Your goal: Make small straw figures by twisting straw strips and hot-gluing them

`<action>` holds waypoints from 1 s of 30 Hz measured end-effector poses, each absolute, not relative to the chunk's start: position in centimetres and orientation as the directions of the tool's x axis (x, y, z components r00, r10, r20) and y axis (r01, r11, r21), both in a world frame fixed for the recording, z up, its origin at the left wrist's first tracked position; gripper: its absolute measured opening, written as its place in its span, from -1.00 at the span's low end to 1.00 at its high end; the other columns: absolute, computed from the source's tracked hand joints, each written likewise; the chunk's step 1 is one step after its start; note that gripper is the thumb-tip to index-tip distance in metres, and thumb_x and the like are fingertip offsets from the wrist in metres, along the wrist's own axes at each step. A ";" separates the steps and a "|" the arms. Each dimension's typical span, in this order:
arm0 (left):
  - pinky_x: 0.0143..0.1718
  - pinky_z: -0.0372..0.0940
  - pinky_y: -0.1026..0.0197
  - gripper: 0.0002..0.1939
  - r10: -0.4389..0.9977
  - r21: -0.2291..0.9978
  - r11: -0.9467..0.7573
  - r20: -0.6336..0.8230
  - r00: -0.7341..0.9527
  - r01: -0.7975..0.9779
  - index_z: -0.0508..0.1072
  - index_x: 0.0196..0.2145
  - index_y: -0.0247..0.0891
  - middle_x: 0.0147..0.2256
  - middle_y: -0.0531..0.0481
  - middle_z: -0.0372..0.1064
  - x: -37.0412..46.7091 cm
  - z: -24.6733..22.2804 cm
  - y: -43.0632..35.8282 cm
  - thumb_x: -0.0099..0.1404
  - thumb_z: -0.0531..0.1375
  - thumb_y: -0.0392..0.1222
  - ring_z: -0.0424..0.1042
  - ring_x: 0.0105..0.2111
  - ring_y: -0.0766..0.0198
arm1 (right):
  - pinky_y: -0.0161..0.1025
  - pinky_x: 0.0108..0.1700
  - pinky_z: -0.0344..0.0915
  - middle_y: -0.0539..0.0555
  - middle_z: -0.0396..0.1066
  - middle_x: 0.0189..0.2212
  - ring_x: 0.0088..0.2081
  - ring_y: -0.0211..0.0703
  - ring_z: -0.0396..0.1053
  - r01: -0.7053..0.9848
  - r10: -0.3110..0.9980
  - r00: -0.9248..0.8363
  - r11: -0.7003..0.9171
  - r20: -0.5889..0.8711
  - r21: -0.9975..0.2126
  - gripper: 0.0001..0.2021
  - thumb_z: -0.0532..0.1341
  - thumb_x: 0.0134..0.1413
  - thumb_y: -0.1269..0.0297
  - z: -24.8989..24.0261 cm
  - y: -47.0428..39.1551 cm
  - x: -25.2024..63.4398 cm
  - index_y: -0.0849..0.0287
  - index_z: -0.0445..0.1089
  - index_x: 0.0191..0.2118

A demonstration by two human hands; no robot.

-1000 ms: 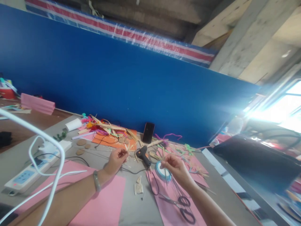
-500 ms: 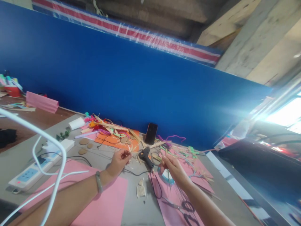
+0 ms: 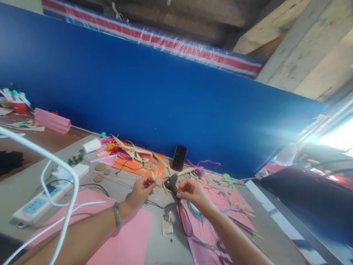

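My left hand (image 3: 143, 189) is closed in a pinch on a small bundle of pale straw-coloured strips (image 3: 156, 176), whose ends fan out past the fingertips. A black hot glue gun (image 3: 171, 183) lies on the table between my hands, its cord trailing toward me. With thumb and fingers closed, my right hand (image 3: 191, 193) is at the end of the glue gun's handle. Under the right wrist is a roll of light blue tape (image 3: 196, 211), partly covered. Scissors (image 3: 212, 248) lie partly behind the right forearm.
Pink sheets (image 3: 124, 235) lie under both arms. A white power strip (image 3: 35, 206) and white cable are at left. Wooden discs (image 3: 100, 167), an orange sheet (image 3: 124, 165) with craft scraps and a phone (image 3: 179, 157) stand toward the blue partition (image 3: 165, 103). A beige scrap (image 3: 167, 228) lies in front.
My right hand has moved left from above the tape roll to the glue gun's handle. My left hand keeps its pinch on the straw strips. The view has shifted slightly.
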State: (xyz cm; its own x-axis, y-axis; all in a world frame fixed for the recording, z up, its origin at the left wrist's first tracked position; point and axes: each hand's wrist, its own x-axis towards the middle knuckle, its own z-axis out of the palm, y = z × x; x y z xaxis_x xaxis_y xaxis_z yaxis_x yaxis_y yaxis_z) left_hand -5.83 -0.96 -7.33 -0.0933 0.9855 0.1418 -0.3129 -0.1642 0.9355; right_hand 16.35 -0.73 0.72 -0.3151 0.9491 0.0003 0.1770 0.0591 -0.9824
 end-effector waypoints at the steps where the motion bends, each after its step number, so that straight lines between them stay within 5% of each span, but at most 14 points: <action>1: -0.64 0.15 0.38 -0.71 0.986 0.938 -0.157 0.134 -0.095 -0.309 0.38 -0.47 -0.27 -0.61 0.14 0.32 -5.8 -7.4 -1.0 0.02 0.36 -0.04 0.28 -0.67 0.43 | -0.30 -0.41 0.23 -0.06 0.43 -0.55 -0.51 -0.27 0.34 0.192 0.950 -0.313 0.073 0.010 -0.979 -0.62 0.52 -0.37 0.23 0.6 -0.7 16.2 0.15 0.34 -0.44; 16: -0.70 0.06 0.41 -0.77 0.996 0.969 -0.090 0.085 -0.033 -0.229 0.36 -0.43 -0.25 -0.65 0.18 0.26 -6.1 -6.9 -1.5 0.13 0.27 -0.06 0.17 -0.74 0.46 | -0.27 -0.45 0.14 -0.01 0.35 -0.65 -0.55 -0.23 0.24 0.445 0.961 -0.224 0.248 0.162 -0.860 -0.60 0.25 0.03 -0.06 -0.4 -0.3 13.9 0.15 0.31 -0.60; 30: -0.65 0.12 0.41 -0.77 0.992 0.959 -0.125 0.120 -0.034 -0.254 0.37 -0.45 -0.26 -0.65 0.16 0.26 -6.1 -6.8 -1.5 0.11 0.29 -0.07 0.27 -0.66 0.42 | -0.30 -0.47 0.20 -0.02 0.43 -0.64 -0.56 -0.25 0.30 0.499 0.951 -0.242 0.292 0.192 -0.816 -0.89 0.35 -0.18 0.36 0.1 -0.8 13.1 0.19 0.44 -0.60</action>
State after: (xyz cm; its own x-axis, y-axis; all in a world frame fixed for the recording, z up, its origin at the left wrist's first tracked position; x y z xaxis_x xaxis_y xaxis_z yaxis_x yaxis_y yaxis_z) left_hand -6.09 -1.49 -6.84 -0.0343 0.9921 0.1205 -0.2544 -0.1252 0.9589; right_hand 13.13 -0.76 0.06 -0.2417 0.9511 0.1922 0.4990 0.2917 -0.8160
